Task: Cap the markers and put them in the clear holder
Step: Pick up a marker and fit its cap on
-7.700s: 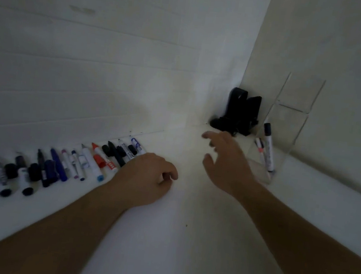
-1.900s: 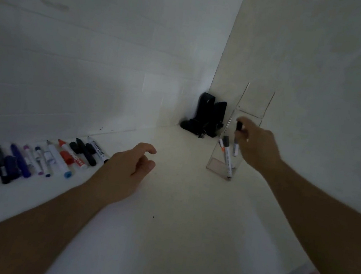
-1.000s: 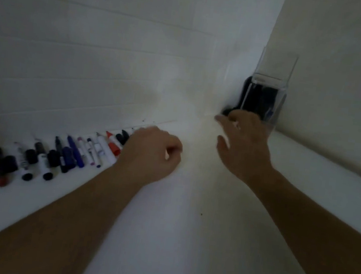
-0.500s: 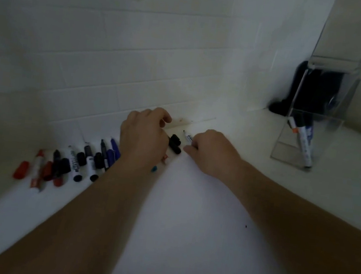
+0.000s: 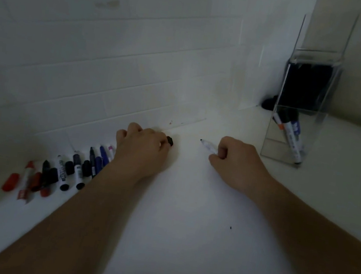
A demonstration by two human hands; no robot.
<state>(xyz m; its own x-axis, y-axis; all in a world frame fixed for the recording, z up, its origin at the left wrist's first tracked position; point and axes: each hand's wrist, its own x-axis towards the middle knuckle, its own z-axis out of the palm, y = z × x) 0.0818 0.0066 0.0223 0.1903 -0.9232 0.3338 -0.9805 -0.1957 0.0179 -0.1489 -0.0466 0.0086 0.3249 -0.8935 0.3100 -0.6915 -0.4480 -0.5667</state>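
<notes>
My right hand (image 5: 237, 164) is closed around an uncapped white marker (image 5: 208, 146) whose dark tip points left. My left hand (image 5: 143, 152) is closed on a black cap (image 5: 170, 140) that sticks out past the fingers, a short gap left of the marker tip. A row of several loose markers and caps (image 5: 66, 170), red, black and blue, lies along the wall base at the left, partly hidden by my left wrist. The clear holder (image 5: 274, 146) stands at the right with capped markers (image 5: 293, 139) leaning inside.
A black object (image 5: 303, 88) sits in the corner behind the clear holder. White tiled walls close the counter at the back and right. A small dark speck (image 5: 230, 227) lies on the white counter (image 5: 185, 240) between my forearms.
My right hand has drawn the uncapped marker away from the row toward the right. My left hand now shows the black cap at its fingertips. The view shifted slightly left.
</notes>
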